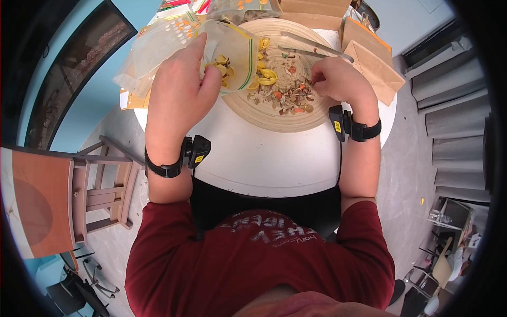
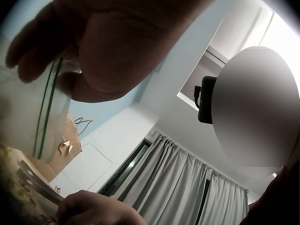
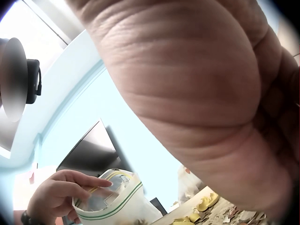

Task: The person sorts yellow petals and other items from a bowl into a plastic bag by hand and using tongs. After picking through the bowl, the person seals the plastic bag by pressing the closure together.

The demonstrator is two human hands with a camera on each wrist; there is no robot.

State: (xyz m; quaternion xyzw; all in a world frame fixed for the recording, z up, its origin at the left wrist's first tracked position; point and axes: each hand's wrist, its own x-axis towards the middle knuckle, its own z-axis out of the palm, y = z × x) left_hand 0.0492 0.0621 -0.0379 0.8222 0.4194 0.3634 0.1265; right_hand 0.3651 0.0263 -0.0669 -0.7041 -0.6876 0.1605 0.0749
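My left hand (image 1: 182, 90) grips a clear zip-lock bag (image 1: 240, 50) with a green seal line, its mouth tilted toward the plate. Inside lie yellow shell-shaped pieces (image 1: 224, 73); more yellow pieces (image 1: 266, 77) rest on the round woven plate (image 1: 245, 113). In the right wrist view, thumb and fingers of that hand are at the bag's rim (image 3: 110, 213). My right hand (image 1: 343, 79) is over the plate's right side, fingers curled down beside a heap of mixed brown and orange bits (image 1: 290, 98). Its fingertips are hidden, so I cannot tell whether they pinch anything.
Long metal tongs (image 1: 317, 45) lie across the plate's far right. Brown paper bags (image 1: 372, 66) stand at the right and back. Another clear bag with orange dots (image 1: 243, 8) is behind the plate, and a white-dotted bag (image 1: 153, 50) lies left. A chair (image 1: 108, 193) stands left of the white table (image 1: 253, 164).
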